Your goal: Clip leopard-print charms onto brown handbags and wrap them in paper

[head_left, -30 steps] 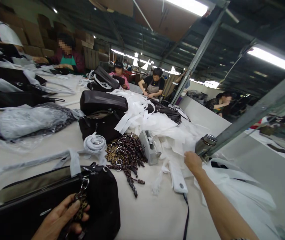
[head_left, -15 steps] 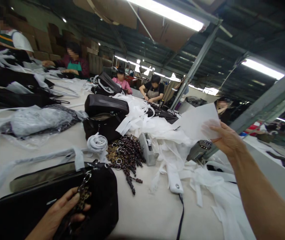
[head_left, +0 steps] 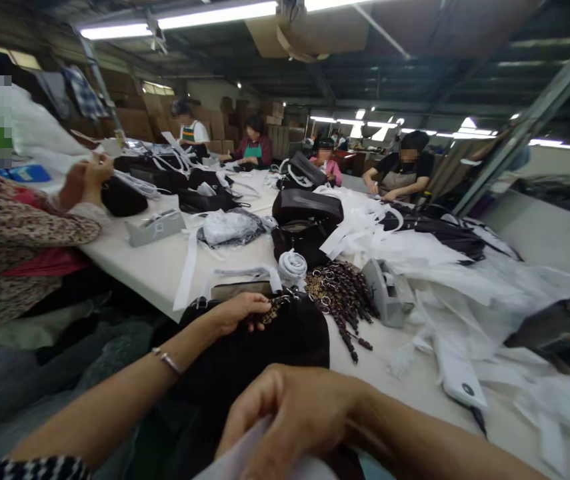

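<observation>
A black handbag (head_left: 295, 333) lies at the table's near edge, its handle wrapped in white material. My left hand (head_left: 239, 312) is closed on a leopard-print charm (head_left: 271, 311) that hangs from a metal clasp at the bag's top. Low in the view, in front of the bag, my right hand (head_left: 295, 413) pinches a sheet of white paper (head_left: 259, 453), whose lower part is cut off by the frame. Beyond the bag sit a roll of white strip (head_left: 293, 265) and a heap of leopard-print charms (head_left: 345, 293) with metal rings.
Right of the charms stands a grey tape dispenser (head_left: 387, 293); another dispenser (head_left: 155, 228) is at the left edge. A white corded device (head_left: 459, 377) lies among white sheets (head_left: 435, 257). Black bags (head_left: 307, 207) are stacked behind. A co-worker in a floral sleeve (head_left: 29, 220) works at left.
My right hand has brought the paper from the raised right side down in front of the bag. My left hand keeps the charm. The view has turned left.
</observation>
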Tool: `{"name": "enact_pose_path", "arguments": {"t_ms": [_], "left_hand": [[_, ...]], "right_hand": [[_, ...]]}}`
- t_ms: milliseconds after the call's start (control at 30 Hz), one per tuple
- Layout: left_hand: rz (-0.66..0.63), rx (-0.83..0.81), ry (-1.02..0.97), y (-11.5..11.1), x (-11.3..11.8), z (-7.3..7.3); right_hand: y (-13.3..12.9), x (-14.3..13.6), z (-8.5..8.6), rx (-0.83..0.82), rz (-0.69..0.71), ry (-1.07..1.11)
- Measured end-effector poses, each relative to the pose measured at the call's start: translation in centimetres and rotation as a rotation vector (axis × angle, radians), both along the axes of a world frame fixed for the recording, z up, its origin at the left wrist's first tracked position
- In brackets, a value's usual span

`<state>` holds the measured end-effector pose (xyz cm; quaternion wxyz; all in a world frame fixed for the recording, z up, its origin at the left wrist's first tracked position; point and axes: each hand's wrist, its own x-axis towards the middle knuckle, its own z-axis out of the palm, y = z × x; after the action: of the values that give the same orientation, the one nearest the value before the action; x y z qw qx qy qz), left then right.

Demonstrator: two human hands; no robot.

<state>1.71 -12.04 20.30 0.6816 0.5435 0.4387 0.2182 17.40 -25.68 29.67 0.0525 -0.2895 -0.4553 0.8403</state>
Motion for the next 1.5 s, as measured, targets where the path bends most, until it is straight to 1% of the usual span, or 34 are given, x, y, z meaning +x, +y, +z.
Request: {"name": "enact_pose_path", "arguments": {"t_ms": [33, 67, 100, 133, 167, 200, 233, 267, 300, 333, 400, 500, 567, 633, 700, 767, 833, 867, 933, 1033, 1100, 1167, 1233, 1333, 1433, 1500], "left_hand": [[-0.033, 0.017, 0.032, 0.6, 0.0, 0.7], [-0.07, 0.036, 0.065, 1.3, 0.1, 1.4], [-0.107, 0.057, 0.096, 1.9, 0.2, 2.2], [-0.142, 0.078, 0.127, 2.4, 0.4, 3.1], [-0.175, 0.096, 0.156, 3.0, 0.6, 3.8], [-0.203, 0.11, 0.183, 3.4, 0.8, 4.6], [-0.224, 0.12, 0.207, 3.7, 0.9, 5.1], [-0.24, 0.126, 0.226, 3.9, 1.1, 5.5], [-0.251, 0.131, 0.239, 3.9, 1.2, 5.7], [-0.256, 0.132, 0.246, 3.7, 1.2, 5.7], [-0.222, 0.113, 0.225, 2.7, 1.0, 4.9], [-0.088, 0.037, 0.12, 0.5, 0.5, 2.7], [-0.02, -0.002, 0.051, -1.0, 0.3, 1.2], [0.015, 0.005, 0.021, -2.1, 0.1, 0.0], [0.05, 0.059, 0.043, -3.0, 0.1, -0.6], [0.084, 0.167, 0.119, -3.7, 0.0, -0.8], [0.125, 0.327, 0.239, -4.5, 0.0, -0.6], [0.146, 0.413, 0.309, -4.9, 0.1, -0.5], [0.185, 0.553, 0.467, -5.8, 0.4, -0.2], [0.201, 0.637, 0.657, -7.0, 1.1, -0.3], [0.197, 0.647, 0.695, -7.4, 1.4, -0.6], [0.177, 0.627, 0.66, -7.4, 1.5, -1.1], [0.156, 0.588, 0.605, -7.0, 1.2, -1.8], [0.145, 0.597, 0.549, -6.0, 0.8, -3.7], [0.173, 0.682, 0.535, -5.3, 0.6, -6.1], [0.198, 0.739, 0.57, -5.2, 0.6, -7.3]], "right_hand": [[0.5, -1.3, -1.3, 0.039, 0.038, -0.044], [1.3, -2.1, -2.6, 0.112, 0.038, -0.124], [2.3, -2.4, -4.0, 0.204, 0.007, -0.217], [3.5, -2.3, -5.4, 0.287, -0.063, -0.297], [4.8, -1.8, -6.8, 0.328, -0.173, -0.351], [6.0, -1.2, -8.1, 0.309, -0.323, -0.366], [7.1, -0.5, -9.2, 0.252, -0.496, -0.352], [7.9, 0.1, -10.1, 0.186, -0.638, -0.333], [8.5, 0.6, -10.7, 0.131, -0.746, -0.31], [8.9, 1.0, -11.2, 0.092, -0.817, -0.269], [8.7, 1.3, -11.4, 0.03, -0.883, -0.107], [7.4, 1.0, -11.2, -0.15, -0.981, 0.235], [6.6, 0.5, -11.5, -0.249, -1.012, 0.358], [6.2, 0.0, -12.1, -0.308, -1.028, 0.396], [6.2, -0.5, -12.9, -0.358, -1.077, 0.372], [6.5, -0.9, -13.5, -0.403, -1.188, 0.301], [6.7, -1.1, -13.8, -0.414, -1.291, 0.251], [6.8, -1.2, -13.7, -0.408, -1.321, 0.249], [6.9, -1.1, -13.4, -0.399, -1.344, 0.263], [6.9, -0.8, -12.5, -0.426, -1.344, 0.245], [6.7, -0.6, -12.0, -0.432, -1.337, 0.224], [6.3, -0.4, -11.6, -0.377, -1.305, 0.227], [5.8, -0.2, -11.3, -0.253, -1.214, 0.239], [5.0, 0.3, -11.0, 0.031, -1.019, 0.182], [4.4, 2.0, -10.6, 0.341, -0.872, -0.012], [3.9, 4.4, -9.8, 0.516, -0.832, -0.183]]}}
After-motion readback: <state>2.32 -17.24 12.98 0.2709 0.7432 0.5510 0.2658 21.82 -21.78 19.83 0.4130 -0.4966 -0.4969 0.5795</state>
